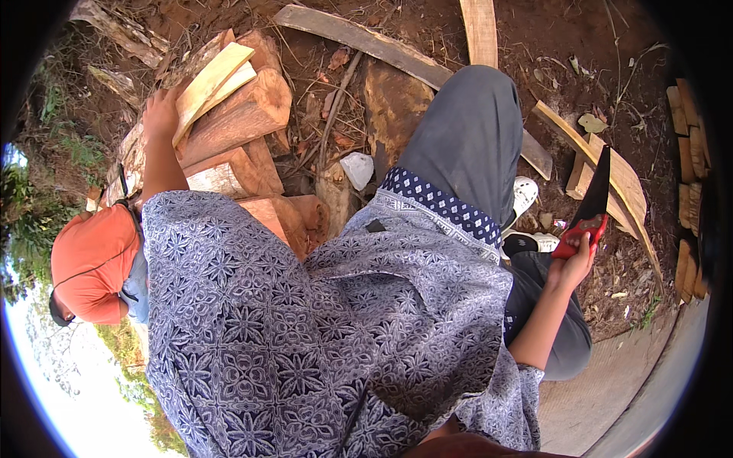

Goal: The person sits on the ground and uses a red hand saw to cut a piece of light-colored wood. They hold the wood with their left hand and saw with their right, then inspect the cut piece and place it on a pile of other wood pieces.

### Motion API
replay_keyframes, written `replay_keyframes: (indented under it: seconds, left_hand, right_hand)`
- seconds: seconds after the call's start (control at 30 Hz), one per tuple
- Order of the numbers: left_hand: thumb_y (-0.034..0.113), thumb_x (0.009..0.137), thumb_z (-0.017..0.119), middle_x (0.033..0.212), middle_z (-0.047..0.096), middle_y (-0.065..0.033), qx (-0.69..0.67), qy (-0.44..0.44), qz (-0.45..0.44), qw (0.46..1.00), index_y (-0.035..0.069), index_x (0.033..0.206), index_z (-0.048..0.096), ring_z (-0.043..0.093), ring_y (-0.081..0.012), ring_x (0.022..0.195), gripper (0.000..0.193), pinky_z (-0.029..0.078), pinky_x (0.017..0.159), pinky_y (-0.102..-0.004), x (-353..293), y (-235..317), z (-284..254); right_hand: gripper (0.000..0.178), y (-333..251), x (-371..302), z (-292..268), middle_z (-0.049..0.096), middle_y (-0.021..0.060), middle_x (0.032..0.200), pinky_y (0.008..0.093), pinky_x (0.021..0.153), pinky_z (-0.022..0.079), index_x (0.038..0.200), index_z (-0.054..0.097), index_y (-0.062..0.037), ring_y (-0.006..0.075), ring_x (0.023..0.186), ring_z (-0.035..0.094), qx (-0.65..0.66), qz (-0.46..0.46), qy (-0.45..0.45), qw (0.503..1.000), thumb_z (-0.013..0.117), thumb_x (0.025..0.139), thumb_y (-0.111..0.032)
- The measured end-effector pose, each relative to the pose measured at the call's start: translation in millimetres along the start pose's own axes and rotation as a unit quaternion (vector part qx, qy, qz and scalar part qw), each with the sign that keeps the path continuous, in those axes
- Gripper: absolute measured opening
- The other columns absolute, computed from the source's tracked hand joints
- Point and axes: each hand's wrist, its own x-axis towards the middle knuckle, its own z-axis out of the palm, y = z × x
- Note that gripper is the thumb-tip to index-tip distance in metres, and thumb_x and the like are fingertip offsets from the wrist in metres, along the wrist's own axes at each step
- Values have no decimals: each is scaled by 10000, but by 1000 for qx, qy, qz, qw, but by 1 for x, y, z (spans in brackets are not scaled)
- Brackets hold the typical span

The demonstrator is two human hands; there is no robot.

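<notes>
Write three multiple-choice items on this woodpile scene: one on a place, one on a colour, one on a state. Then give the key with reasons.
1. Where does the left hand rest?
A. on the pale split wooden plank atop the stacked reddish wood blocks
B. on the white shoe
C. on the concrete edge

2. What colour is the handle of the black-bladed hand saw?
A. blue
B. red
C. yellow

3. How is the saw held?
A. lying on the ground
B. stuck in a log
C. gripped in the right hand, blade pointing up and away

Key: 1 A, the fingers lie against the plank's end; 2 B, the grip is bright red; 3 C, the fingers wrap the handle clear of the bare earth.
</notes>
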Motion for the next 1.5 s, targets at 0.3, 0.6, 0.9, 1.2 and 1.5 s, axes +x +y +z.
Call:
replay_keyframes:
  seconds: [0.3, 0.6, 0.9, 1.2, 1.5]
  left_hand:
    - [555, 903, 698, 1310, 657, -253, -152, -122, 30, 980, 180, 1527, 438, 642, -448, 1184, 773, 508, 1018, -500, 16, 45, 6]
    - [597, 732, 856, 1360, 628, -250, -144, -189, 146, 960, 141, 1539, 353, 617, -444, 1237, 1055, 482, 1057, -513, 29, 15, -9]
    - [802, 756, 701, 1395, 603, -251, -146, -265, 59, 951, 92, 1466, 429, 590, -412, 1299, 1040, 453, 1097, -486, 35, 40, -15]
    - [892, 796, 541, 1563, 400, -328, -148, -360, -44, 920, -46, 1567, 323, 370, -407, 1496, 1234, 303, 1223, -437, 22, 62, 12]
    - [951, 810, 387, 1665, 226, -283, -58, -373, 9, 926, 83, 1579, 411, 170, -483, 1547, 1159, 220, 1246, -534, 33, 91, -5]
  right_hand:
    - [42, -4, 6, -12, 597, -3, 844, 281, 716, 480, 1039, 620, -60, 104, 757, 556, 34, -12, -5, 999, 637, 1025, -96]
    - [43, -12, -2, -3, 587, -4, 792, 279, 704, 493, 1015, 611, -70, 110, 719, 554, 36, -9, 10, 999, 653, 1018, -79]
    - [50, -6, 5, -6, 596, -9, 848, 277, 742, 472, 1035, 626, -63, 96, 772, 552, 24, -10, 3, 1000, 654, 1015, -99]
    - [71, -6, 5, -7, 625, -5, 874, 277, 755, 484, 1061, 639, -64, 100, 798, 578, 41, 0, -4, 999, 657, 1013, -113]
    - [64, -19, -10, 7, 586, -19, 789, 267, 701, 481, 986, 638, -64, 92, 720, 546, 62, -18, 26, 998, 652, 1025, -112]
